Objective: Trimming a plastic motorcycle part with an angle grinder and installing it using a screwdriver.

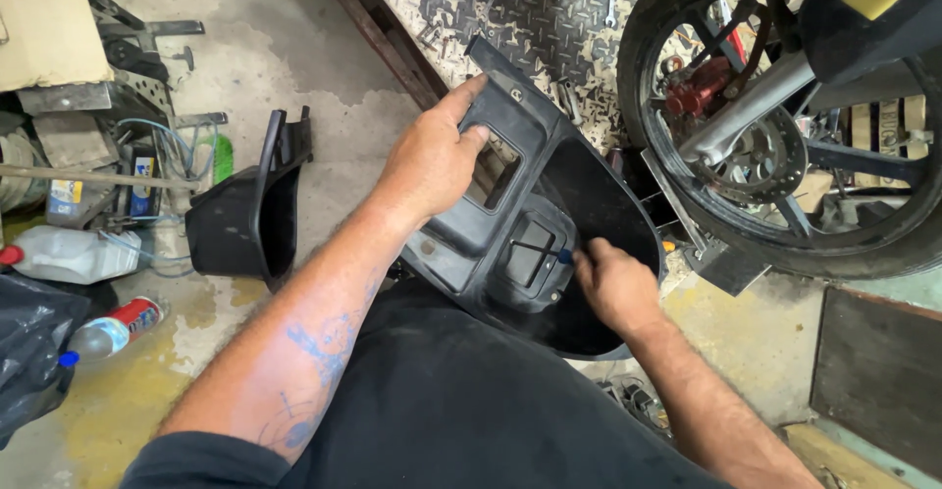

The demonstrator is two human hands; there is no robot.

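Gripping the upper edge of a big black moulded plastic fairing panel point(549, 205), the left hand point(432, 160) has its thumb over the rim and its fingers curled into the panel's rectangular cutout, so it's clamped firmly on the plastic. The panel rests on the person's lap, tilted up and away, inner side facing the camera, just in front of the motorcycle's front wheel with its black tyre and spoked rim point(785, 116).

The right hand point(616, 288) sits lower, inside the hollow of the panel, pinching a thin screwdriver with a blue handle point(549, 252). Its shaft lies across a small square recess in the panel. Can't tell whether the tip is sitting in a screw.

A 2nd black plastic panel piece point(250, 209) stands on the stained concrete floor point(294, 48) to the left, well apart from both hands. Further left there's a white plastic jug point(74, 254) and a clear plastic bottle with a red label point(113, 327), lying down. The wheel stands on a diamond-pattern metal plate point(530, 8).
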